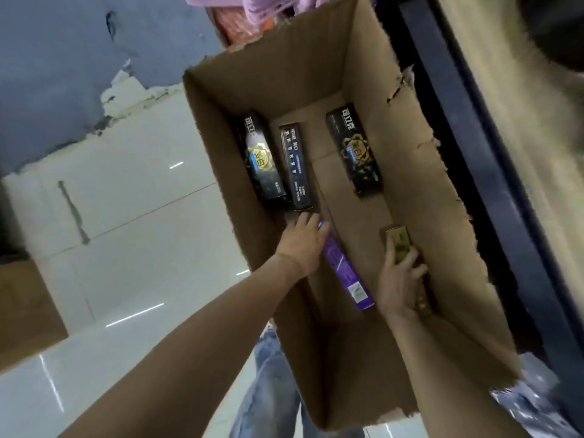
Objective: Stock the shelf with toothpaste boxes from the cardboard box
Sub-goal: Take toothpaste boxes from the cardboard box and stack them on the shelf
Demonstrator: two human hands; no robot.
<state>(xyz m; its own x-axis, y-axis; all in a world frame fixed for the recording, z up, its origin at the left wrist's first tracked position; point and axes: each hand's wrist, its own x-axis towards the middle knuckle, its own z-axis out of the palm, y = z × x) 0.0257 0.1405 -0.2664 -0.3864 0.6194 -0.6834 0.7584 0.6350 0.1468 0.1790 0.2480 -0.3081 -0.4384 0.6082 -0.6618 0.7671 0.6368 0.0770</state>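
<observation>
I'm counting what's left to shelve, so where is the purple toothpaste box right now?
In the head view, the purple box lies on the cardboard box floor, gripped by the left hand, beside the right hand.

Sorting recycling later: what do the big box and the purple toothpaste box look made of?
Big box: brown corrugated cardboard, matte, judging by its torn, ragged rims. Purple toothpaste box: probably thin printed paperboard with a glossy coat, since its face shows a sheen.
</observation>
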